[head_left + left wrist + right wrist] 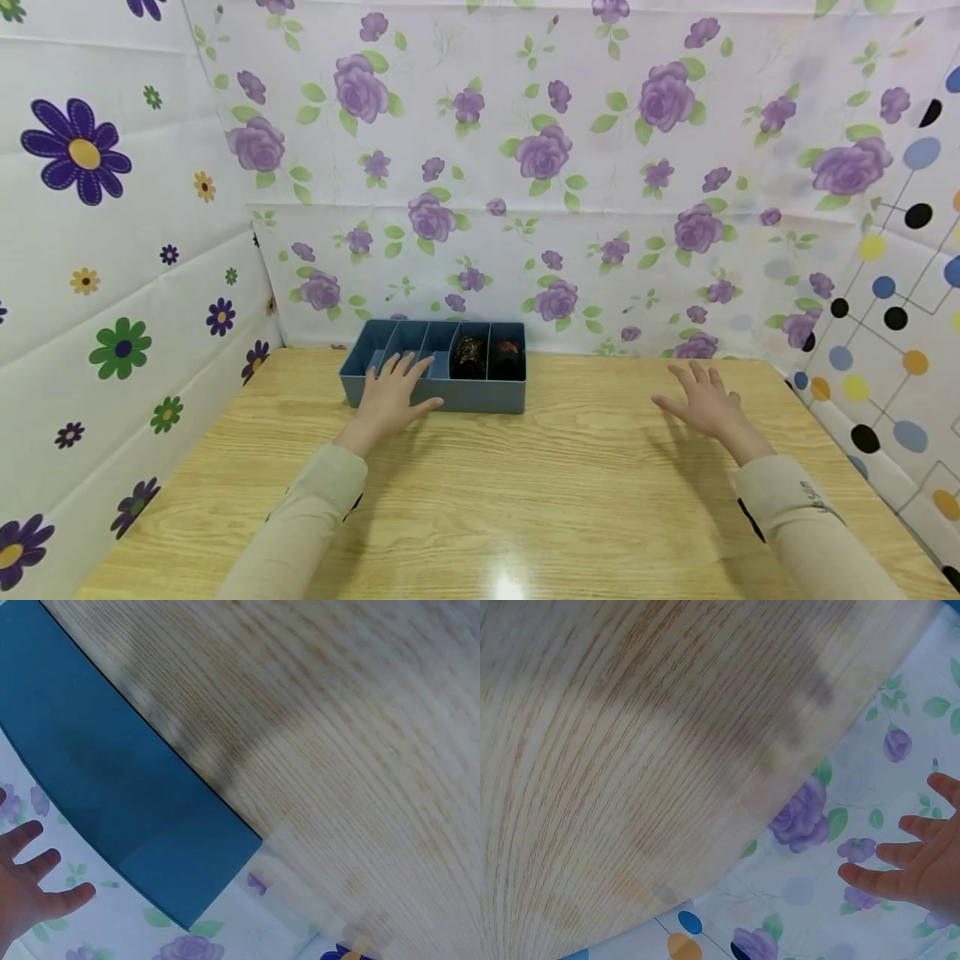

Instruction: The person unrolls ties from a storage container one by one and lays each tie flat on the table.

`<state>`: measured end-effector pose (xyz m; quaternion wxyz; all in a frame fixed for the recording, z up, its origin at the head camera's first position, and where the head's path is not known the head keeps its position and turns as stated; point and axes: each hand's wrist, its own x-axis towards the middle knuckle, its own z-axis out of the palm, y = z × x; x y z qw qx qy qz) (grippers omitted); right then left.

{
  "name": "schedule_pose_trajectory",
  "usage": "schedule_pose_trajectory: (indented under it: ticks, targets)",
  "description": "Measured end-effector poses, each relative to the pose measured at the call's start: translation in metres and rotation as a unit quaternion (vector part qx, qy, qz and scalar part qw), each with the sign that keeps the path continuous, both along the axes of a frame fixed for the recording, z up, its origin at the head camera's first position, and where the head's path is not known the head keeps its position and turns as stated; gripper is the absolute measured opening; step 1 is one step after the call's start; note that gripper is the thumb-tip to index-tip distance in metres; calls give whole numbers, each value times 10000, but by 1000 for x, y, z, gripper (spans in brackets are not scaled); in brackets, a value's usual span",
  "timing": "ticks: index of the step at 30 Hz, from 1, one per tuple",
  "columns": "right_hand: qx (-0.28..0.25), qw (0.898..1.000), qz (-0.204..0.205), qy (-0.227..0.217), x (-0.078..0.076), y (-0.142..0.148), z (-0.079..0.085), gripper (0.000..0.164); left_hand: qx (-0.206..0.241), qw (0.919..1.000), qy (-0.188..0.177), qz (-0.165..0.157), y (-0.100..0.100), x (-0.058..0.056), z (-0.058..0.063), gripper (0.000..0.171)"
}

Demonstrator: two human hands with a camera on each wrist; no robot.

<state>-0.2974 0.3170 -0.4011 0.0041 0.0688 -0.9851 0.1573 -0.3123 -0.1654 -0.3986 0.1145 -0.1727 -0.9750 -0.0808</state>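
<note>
A blue-grey divided box [480, 397] stands at the back of the wooden table, left of the middle. Its two right compartments each hold a dark rounded item: one black with gold specks [468, 357], the other black with a reddish mark [507, 358]. In the head view my left hand [392, 395] overlaps the box's front left part, fingers spread, holding nothing. The left wrist view shows the box's plain side wall [127, 765] beside the spread fingers of that hand [26, 889]. Over the table's right side my right hand [703, 403] hovers with fingers spread, holding nothing.
The wooden table [570, 483] reaches back to a cloth wall with purple roses [540, 158]. A flower-print cloth [112, 275] borders the left side, and a dotted cloth [892, 358] borders the right.
</note>
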Motion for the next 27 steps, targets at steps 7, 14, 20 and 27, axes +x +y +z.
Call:
schedule_pose_trajectory:
  ticks: [7,14,20,27]
  targets:
    - [216,9997,-26,131,3,0,2,85,-129,9996,236,-97,0,3,0,69]
    - [282,9991,30,307,6,-1,2,78,-169,9984,488,-219,-2,7,1,60]
    - [278,9982,272,459,7,-3,-3,68,-150,9961,819,-280,-4,9,-4,49]
    - [248,9981,446,347,9,-4,-8,57,-178,9948,951,-322,-3,12,-8,33]
